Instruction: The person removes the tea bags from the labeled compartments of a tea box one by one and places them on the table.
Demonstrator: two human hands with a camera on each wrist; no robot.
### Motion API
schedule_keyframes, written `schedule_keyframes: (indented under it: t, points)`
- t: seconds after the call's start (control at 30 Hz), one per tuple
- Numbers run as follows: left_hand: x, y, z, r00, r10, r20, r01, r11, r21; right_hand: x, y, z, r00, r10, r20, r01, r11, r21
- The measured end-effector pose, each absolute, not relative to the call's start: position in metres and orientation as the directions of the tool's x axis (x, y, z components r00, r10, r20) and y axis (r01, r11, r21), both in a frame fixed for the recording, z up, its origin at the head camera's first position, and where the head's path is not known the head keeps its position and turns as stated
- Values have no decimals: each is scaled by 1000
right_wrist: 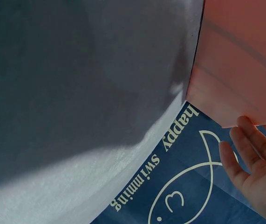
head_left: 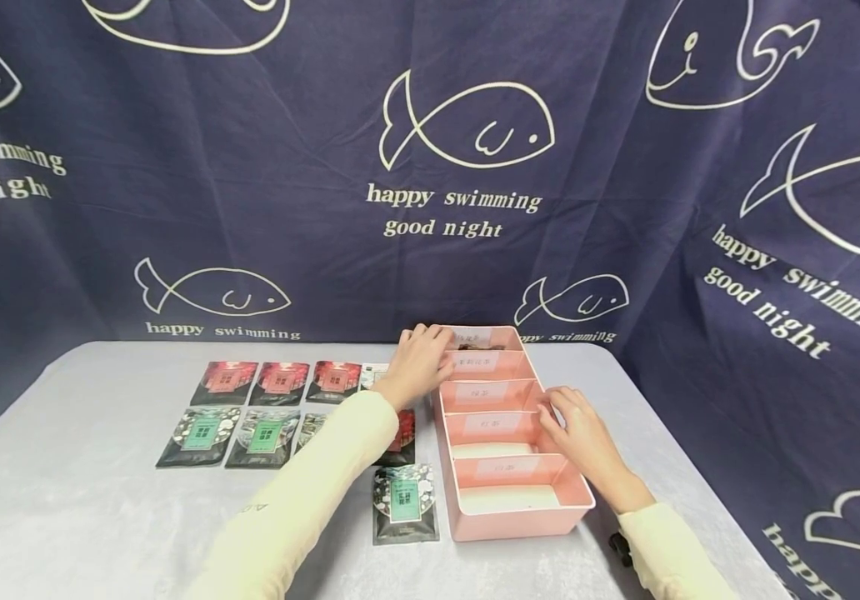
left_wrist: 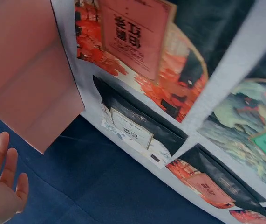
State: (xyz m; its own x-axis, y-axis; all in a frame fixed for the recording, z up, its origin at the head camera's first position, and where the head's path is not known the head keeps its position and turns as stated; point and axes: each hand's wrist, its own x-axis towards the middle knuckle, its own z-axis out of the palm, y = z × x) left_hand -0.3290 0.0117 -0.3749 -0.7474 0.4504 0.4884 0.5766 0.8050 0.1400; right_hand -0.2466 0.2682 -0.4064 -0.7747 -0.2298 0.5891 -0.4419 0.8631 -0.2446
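A long pink box (head_left: 523, 523) with dividers stands on the table, a paper label on the inner wall of each compartment. At its far left rim is my left hand (head_left: 417, 360), fingers lightly bent over the edge. My right hand (head_left: 582, 429) is at the right rim, its fingertips reaching over the wall. In the right wrist view the fingers (right_wrist: 245, 173) are loosely bent right at the box's edge. Something dark (head_left: 481, 347) lies in the farthest compartment; the nearest shows its pale floor. Left of the box, a black packet with a green label (head_left: 404, 505) lies flat.
Further left, packets lie in two rows: red-and-black ones (head_left: 282, 383) behind, green-labelled ones (head_left: 262, 437) in front. My left sleeve (head_left: 302, 492) covers part of them. A white-fronted packet (left_wrist: 132, 133) lies at the back. A dark blue fish-print curtain (head_left: 467, 275) hangs behind the table.
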Motion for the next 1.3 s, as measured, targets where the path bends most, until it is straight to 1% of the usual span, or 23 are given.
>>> schedule_keyframes:
  t: [0.17, 0.3, 0.5, 0.73, 1.0, 1.3]
  points:
    - [-335, 17, -378, -779, 451, 436, 549, 827, 125, -246, 268, -407, -777, -228, 587, -442, 861, -251]
    - [-339, 21, -380, -784, 456, 421, 544, 832, 113, -247, 267, -407, -776, -225, 589, -444, 859, -256]
    - [-343, 25, -381, -795, 462, 392, 548, 824, 141, -247, 269, -407, -771, -224, 596, -445, 858, -254]
    - [-347, 28, -381, -797, 492, 350, 563, 815, 136, -247, 270, -405, -756, -230, 613, -451, 862, -233]
    - [-350, 26, -378, -823, 511, 249, 560, 803, 204, -247, 269, -406, -760, -234, 607, -454, 859, -238]
    - [-351, 26, -376, -822, 542, 176, 570, 779, 263, -249, 269, -407, -764, -234, 601, -455, 856, -245]
